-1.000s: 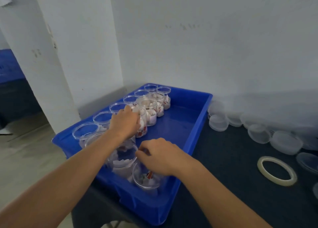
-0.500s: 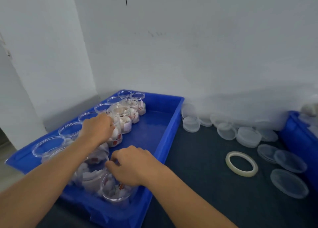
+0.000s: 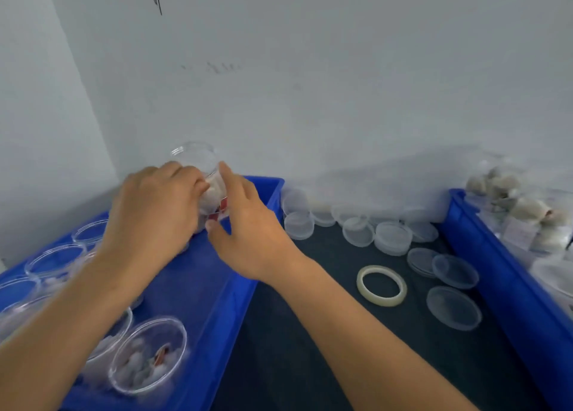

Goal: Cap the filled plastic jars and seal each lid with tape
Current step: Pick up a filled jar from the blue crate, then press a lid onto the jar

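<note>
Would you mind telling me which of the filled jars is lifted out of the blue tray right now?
The jar gripped by the left hand, raised above the left blue tray; the other jars sit inside it.

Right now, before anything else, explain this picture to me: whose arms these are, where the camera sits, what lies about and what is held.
No machine here: a person works with two bare hands, filmed by a wide-angle camera worn on the head, looking down. The left hand grips a clear, filled plastic jar, lifted above the blue plastic tray on the left. The right hand reaches toward it with fingers spread, gripping nothing. More open filled jars stand in that tray. On the dark table lie translucent round lids and a ring of clear tape. A second blue tray on the right holds more jars, too blurred to describe.
</note>
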Demonstrator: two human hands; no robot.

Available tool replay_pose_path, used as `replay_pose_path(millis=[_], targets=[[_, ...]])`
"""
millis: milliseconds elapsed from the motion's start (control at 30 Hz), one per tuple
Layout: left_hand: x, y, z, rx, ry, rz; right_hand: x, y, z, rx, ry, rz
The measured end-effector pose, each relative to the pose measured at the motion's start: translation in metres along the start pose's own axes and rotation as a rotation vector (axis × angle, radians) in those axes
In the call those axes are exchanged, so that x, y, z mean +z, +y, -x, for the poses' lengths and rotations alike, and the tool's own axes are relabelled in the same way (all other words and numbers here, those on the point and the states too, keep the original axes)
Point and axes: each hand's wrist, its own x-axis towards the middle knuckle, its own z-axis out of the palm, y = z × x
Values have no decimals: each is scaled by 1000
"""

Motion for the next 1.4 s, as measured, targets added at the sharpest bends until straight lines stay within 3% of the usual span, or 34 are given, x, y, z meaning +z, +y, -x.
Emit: replay_pose_path(millis=[100, 233, 467, 633, 900, 1000, 1100, 1233, 1400], targets=[[-17, 51, -4, 20, 137, 119, -26, 16, 10, -72, 232, 47], [-2, 133, 19, -29, 97, 308, -53, 48, 49, -46, 436, 131], [90, 205, 64, -173, -116, 702, -53, 124, 123, 349, 333, 173], [146, 209, 80, -191, -36, 865, -46, 160, 129, 389, 297, 130], [198, 208, 91, -281, 44, 1062, -77, 207, 108, 394, 7, 72], [210, 208, 92, -352, 16, 1101, -97, 228, 102, 435, 138, -89], [209, 209, 92, -429, -146, 1230, -111, 252, 96, 466, 370, 245], [209, 212, 93, -478, -244, 1258, -107, 277, 95, 598, 265, 640], [208, 211, 92, -460, -194, 1234, -96, 288, 92, 661, 232, 792]])
